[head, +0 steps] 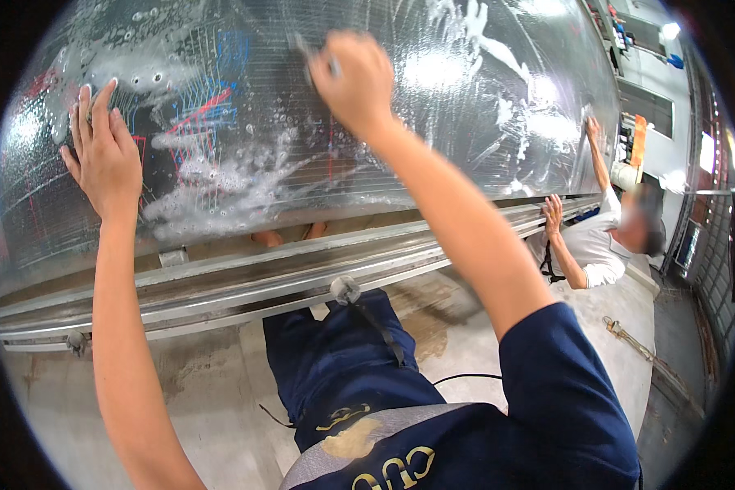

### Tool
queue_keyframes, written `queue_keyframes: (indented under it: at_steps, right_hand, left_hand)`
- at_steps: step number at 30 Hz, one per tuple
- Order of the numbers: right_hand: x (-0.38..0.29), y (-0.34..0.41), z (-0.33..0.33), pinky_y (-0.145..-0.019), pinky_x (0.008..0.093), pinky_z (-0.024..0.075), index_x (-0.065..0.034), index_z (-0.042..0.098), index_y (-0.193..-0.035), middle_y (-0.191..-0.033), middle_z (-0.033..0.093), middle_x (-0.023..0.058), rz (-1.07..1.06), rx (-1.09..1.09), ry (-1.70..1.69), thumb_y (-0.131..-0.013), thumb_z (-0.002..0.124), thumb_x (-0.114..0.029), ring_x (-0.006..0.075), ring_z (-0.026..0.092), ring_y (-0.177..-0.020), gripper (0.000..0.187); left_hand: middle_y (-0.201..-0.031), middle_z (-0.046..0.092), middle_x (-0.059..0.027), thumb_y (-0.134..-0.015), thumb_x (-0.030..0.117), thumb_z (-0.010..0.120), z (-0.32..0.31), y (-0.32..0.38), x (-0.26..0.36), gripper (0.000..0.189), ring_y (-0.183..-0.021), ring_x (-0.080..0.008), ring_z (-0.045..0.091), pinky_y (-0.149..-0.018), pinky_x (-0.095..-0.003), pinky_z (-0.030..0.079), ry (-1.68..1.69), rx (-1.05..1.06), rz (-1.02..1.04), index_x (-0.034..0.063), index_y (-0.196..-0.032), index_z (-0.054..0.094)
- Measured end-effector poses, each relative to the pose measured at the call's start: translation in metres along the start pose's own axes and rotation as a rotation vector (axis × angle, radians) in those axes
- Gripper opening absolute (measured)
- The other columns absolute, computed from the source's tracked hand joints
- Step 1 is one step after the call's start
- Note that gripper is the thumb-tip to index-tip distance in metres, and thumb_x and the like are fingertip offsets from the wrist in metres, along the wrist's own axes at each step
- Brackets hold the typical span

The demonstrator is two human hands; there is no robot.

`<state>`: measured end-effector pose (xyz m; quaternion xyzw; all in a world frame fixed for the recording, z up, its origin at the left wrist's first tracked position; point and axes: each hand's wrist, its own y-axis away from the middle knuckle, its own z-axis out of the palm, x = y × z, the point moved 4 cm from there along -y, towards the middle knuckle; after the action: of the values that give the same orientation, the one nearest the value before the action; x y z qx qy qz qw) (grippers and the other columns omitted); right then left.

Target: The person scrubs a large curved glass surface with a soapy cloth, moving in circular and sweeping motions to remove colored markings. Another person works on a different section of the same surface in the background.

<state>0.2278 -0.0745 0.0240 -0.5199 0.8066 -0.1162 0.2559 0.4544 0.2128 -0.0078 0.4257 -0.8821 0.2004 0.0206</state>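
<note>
A large, dark, glossy panel [269,116] fills the upper part of the view. Its wet surface carries white foam [220,174], many fine lines, a red mark [202,112] and blue marks [233,46]. My left hand [107,150] rests on the panel at the left, fingers spread, holding nothing. Farther right, my right hand [364,79] is closed around a small, thin tool [303,49] at the panel's surface. Motion blurs the tool, so its exact kind cannot be told; much of it is hidden in my fist.
A metal rail [233,303] with a round knob [345,289] runs between my body and the panel. At the right a co-worker [594,245] has one hand on the panel and the other by its edge. A pole [649,358] lies on the floor [208,380].
</note>
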Motion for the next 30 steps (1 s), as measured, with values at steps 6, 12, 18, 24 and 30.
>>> queue_keyframes:
  at_steps: [6, 12, 18, 24, 30]
  right_hand:
    - [-0.006, 0.034, -0.031, -0.071, 0.0452, 0.0490, -0.0125, 0.060, -0.076, -0.079, 0.062, 0.0045, -0.159, -0.011, -0.058, -0.081, 0.077, -0.017, 0.0302, 0.062, -0.081, 0.018]
    - [0.004, -0.080, 0.041, -0.076, 0.0487, 0.0509, -0.0082, 0.066, -0.077, -0.085, 0.072, 0.0097, 0.077, -0.015, 0.077, -0.086, 0.073, -0.025, 0.0338, 0.068, -0.086, 0.020]
    - [-0.034, 0.038, -0.007, -0.072, 0.0424, 0.0508, -0.0118, 0.060, -0.075, -0.079, 0.066, 0.0062, 0.010, -0.127, 0.003, -0.081, 0.077, -0.015, 0.0293, 0.062, -0.077, 0.018]
    - [0.010, -0.112, 0.073, -0.075, 0.0504, 0.0529, -0.0097, 0.072, -0.078, -0.086, 0.074, 0.0130, 0.049, 0.080, -0.005, -0.086, 0.075, -0.029, 0.0370, 0.069, -0.087, 0.021]
    - [-0.009, -0.115, 0.056, -0.076, 0.0492, 0.0524, -0.0095, 0.070, -0.079, -0.086, 0.072, 0.0125, 0.139, 0.042, 0.074, -0.087, 0.075, -0.029, 0.0364, 0.068, -0.089, 0.022]
  left_hand:
    - [-0.173, 0.044, 0.0031, -0.117, 0.035, 0.043, -0.001, 0.000, 0.002, 0.041, -0.163, -0.0251, 0.035, -0.130, -0.0681, 0.021, -0.036, 0.006, 0.004, 0.0392, -0.157, 0.054]
    - [-0.173, 0.043, 0.0039, -0.117, 0.036, 0.042, -0.001, 0.001, 0.001, 0.042, -0.163, -0.0250, 0.035, -0.130, -0.0688, 0.021, -0.040, 0.008, 0.002, 0.0392, -0.157, 0.053]
    - [-0.174, 0.042, 0.0036, -0.117, 0.036, 0.042, -0.001, 0.000, 0.002, 0.042, -0.163, -0.0255, 0.034, -0.130, -0.0689, 0.020, -0.025, 0.003, -0.004, 0.0391, -0.158, 0.052]
    - [-0.174, 0.042, 0.0020, -0.117, 0.034, 0.043, -0.002, 0.002, 0.004, 0.042, -0.163, -0.0268, 0.035, -0.130, -0.0682, 0.021, -0.013, -0.006, -0.011, 0.0376, -0.157, 0.053]
    - [-0.174, 0.042, 0.0000, -0.114, 0.031, 0.048, -0.008, -0.001, 0.007, 0.043, -0.163, -0.0299, 0.035, -0.129, -0.0689, 0.022, -0.018, -0.014, -0.022, 0.0350, -0.156, 0.054]
